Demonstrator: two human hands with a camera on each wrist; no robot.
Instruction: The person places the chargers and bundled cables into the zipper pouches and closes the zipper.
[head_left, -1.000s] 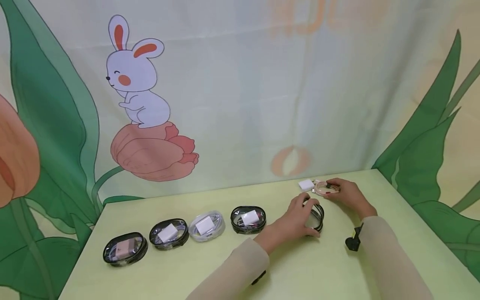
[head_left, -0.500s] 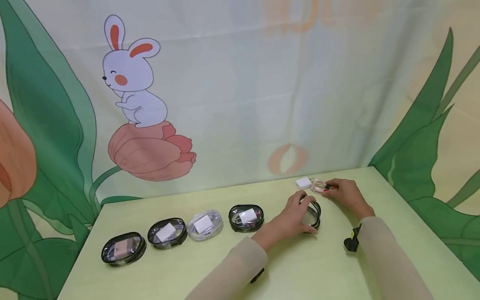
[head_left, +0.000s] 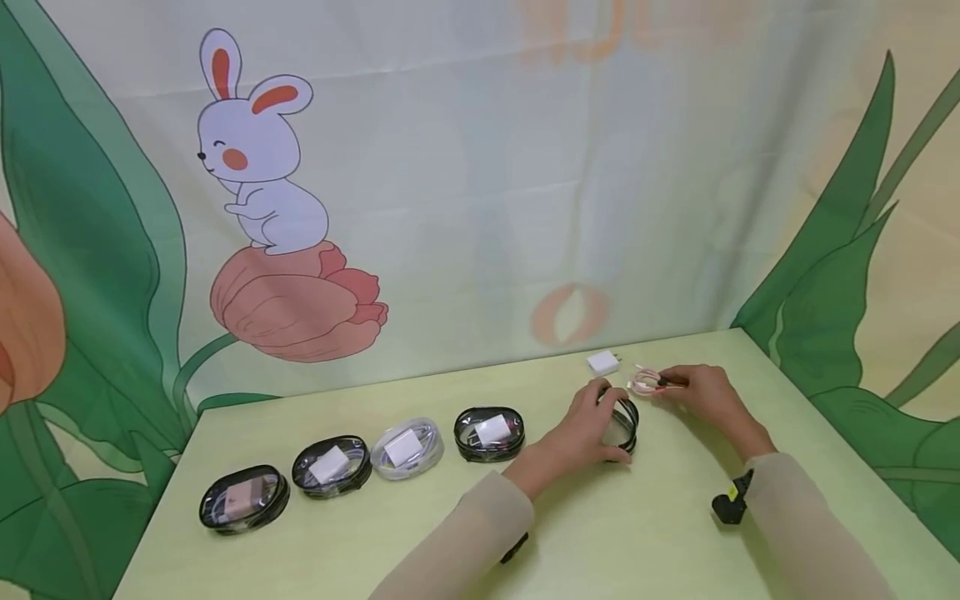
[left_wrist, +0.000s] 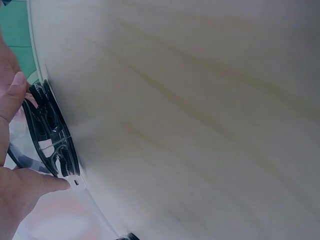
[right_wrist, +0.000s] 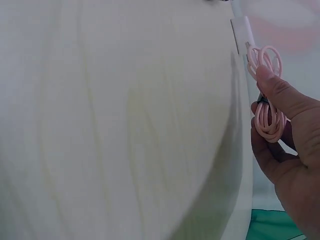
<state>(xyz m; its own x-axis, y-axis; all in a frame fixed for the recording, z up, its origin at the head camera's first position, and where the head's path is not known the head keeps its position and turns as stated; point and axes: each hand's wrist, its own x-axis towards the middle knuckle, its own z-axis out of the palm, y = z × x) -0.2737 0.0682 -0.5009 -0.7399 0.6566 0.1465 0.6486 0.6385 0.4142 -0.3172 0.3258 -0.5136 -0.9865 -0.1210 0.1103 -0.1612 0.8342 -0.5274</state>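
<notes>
At the right part of the table, my left hand (head_left: 576, 435) grips a small clear zip case with black rims (head_left: 632, 423). In the left wrist view, the thumb and fingers span the case (left_wrist: 54, 137); its inside is partly hidden. My right hand (head_left: 712, 402) pinches a coiled pink cable (head_left: 645, 381), bound with a dark tie, between thumb and fingers. Seen from the right wrist, the cable (right_wrist: 270, 122) hangs in loops on both sides of the thumb. A white charger plug (head_left: 602, 362) lies behind the hands, just left of the cable.
Left of the hands stands a row of filled cases: one black-rimmed (head_left: 490, 433), one white-rimmed (head_left: 407, 448), and two more black-rimmed (head_left: 332, 467) cases, the leftmost (head_left: 244, 500) with a pink plug. A printed rabbit backdrop (head_left: 420, 208) rises behind the table.
My right hand has drawn the pink cable slightly away from the white plug, so the gap between them is wider. The left hand keeps its grip on the case.
</notes>
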